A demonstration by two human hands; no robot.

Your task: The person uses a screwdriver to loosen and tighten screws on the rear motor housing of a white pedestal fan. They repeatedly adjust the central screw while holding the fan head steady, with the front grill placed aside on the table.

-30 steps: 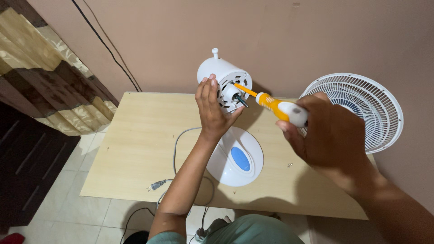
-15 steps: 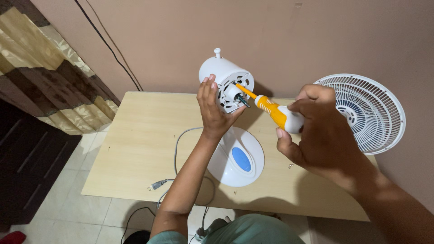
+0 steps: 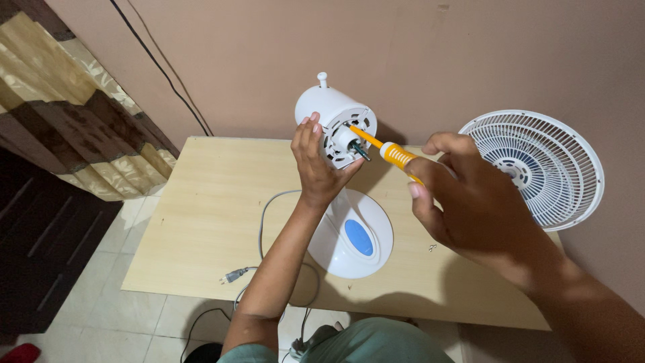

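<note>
A white fan motor housing point(image 3: 330, 114) stands on its round white base point(image 3: 354, 235), which has a blue oval panel. My left hand point(image 3: 316, 165) grips the housing from the left and below, fingers against its front face. My right hand point(image 3: 463, 198) holds an orange-and-white screwdriver point(image 3: 390, 153), its tip set against the housing's front face just beside the metal shaft. The handle's rear end is hidden in my palm.
A white fan grille point(image 3: 537, 165) leans against the wall at the right. The light wooden table point(image 3: 201, 222) carries a grey power cord with its plug point(image 3: 235, 274) near the front edge and small screws point(image 3: 432, 248). A striped curtain point(image 3: 74, 114) hangs at the left.
My right hand has shifted along the screwdriver and turned, now covering more of the handle. My left hand stays on the housing.
</note>
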